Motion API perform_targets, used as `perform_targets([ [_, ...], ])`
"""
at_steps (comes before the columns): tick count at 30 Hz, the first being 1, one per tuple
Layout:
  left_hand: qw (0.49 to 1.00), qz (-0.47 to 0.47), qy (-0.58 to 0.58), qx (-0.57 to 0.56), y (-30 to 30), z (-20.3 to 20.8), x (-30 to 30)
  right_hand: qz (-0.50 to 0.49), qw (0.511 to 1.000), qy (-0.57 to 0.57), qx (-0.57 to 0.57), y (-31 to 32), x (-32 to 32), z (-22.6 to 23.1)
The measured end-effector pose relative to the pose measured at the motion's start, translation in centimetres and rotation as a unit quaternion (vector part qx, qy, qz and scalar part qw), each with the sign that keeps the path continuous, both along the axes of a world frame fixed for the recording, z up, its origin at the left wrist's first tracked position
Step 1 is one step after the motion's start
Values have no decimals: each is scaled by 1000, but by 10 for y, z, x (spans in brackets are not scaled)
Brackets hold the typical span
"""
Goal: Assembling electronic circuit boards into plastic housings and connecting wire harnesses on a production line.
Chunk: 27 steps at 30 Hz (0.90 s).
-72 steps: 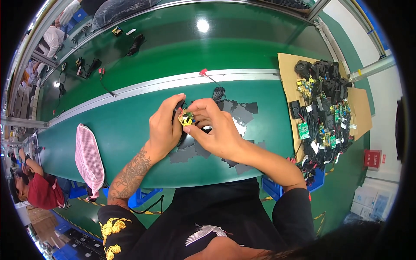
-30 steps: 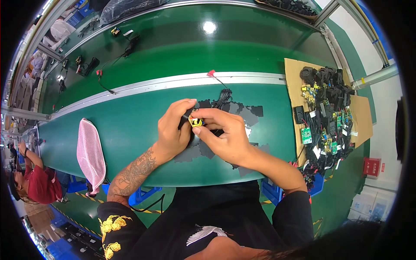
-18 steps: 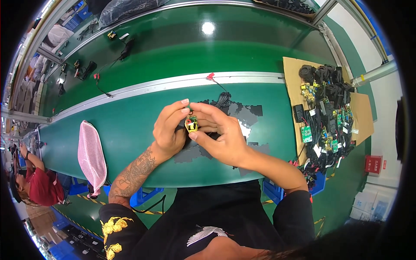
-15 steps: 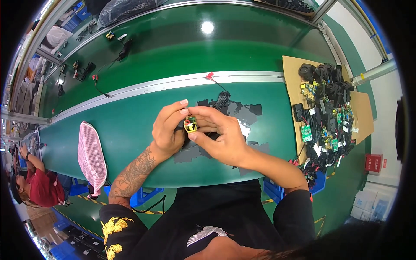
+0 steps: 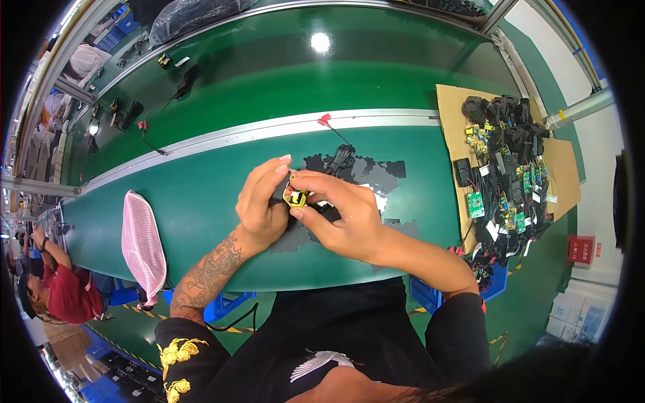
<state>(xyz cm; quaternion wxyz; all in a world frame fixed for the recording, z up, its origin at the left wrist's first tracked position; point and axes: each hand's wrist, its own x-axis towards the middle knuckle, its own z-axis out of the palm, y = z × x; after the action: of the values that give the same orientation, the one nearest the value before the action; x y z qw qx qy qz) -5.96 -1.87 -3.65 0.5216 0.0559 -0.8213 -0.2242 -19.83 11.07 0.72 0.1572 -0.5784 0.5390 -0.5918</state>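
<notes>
Between my two hands, above the green worktop, is a small circuit board with yellow and black parts. My right hand pinches it between thumb and forefinger from the right. Curled fingers of my left hand close on its left side, with the fingertips at its upper end. A dark piece partly shows behind the board, mostly covered by my fingers. Just beyond my hands, a bundled black cable with a red connector lies over dark grey interlocking mat pieces.
Cardboard on the right bears a heap of black adapters, cables and circuit boards. A pink mesh cap lies at the left edge. A metal rail separates the worktop from a green belt carrying more units. A co-worker in red sits far left.
The circuit board has tilted slightly and moved a little down between my fingers. My right fingers have shifted slightly around it. On the belt, the units have slid a little to the left.
</notes>
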Motion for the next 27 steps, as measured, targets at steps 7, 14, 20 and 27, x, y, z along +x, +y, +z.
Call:
perform_targets([
  [7,992,-40,-37,110,9,-10,-2,-72,992,106,-18,-2,-2,4],
  [14,946,-175,-43,268,15,6,-1,-84,982,163,-45,-9,-18,3],
  [20,935,-148,-72,315,15,-1,2,-91,973,208,-37,-12,-17,-3],
  [27,902,-162,-88,391,15,-8,-1,-75,977,200,-2,-14,-23,-10],
])
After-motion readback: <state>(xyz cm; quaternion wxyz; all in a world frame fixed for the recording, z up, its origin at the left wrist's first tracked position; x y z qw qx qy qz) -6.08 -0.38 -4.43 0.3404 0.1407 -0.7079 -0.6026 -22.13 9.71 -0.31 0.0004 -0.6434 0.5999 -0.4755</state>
